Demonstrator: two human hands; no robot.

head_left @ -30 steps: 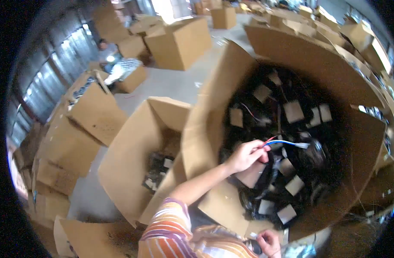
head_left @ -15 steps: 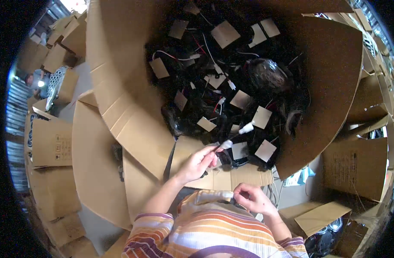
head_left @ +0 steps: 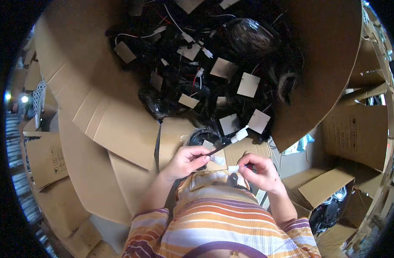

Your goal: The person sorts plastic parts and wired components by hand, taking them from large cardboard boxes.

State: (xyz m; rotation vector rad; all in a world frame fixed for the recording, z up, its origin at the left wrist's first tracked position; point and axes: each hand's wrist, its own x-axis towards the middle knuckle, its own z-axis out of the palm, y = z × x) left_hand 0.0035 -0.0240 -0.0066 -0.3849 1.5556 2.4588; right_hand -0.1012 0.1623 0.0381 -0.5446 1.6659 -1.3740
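Note:
My left hand [head_left: 188, 162] pinches a black cable between thumb and fingers. Its free end carries a white plug connector [head_left: 240, 135] and points up and to the right. A translucent white piece [head_left: 217, 160] hangs just beside those fingertips. To the right, my right hand [head_left: 260, 171] is closed in a pinch at a small white connector-like piece [head_left: 233, 168], close to my striped shirt. Beyond both hands a dark rounded part [head_left: 203, 136], partly hidden, rests at the near edge of the big carton.
The large open carton [head_left: 106, 124] holds many black parts with thin wires, white connectors [head_left: 207, 53] and grey square pads [head_left: 248, 84]. At the lower right, another box [head_left: 328, 182] contains black lamp-like units [head_left: 334, 202]. More cartons [head_left: 356, 142] stand around.
My right hand has risen toward the left hand and now pinches a white piece. The left hand has shifted slightly left, and the view has tilted down toward my body.

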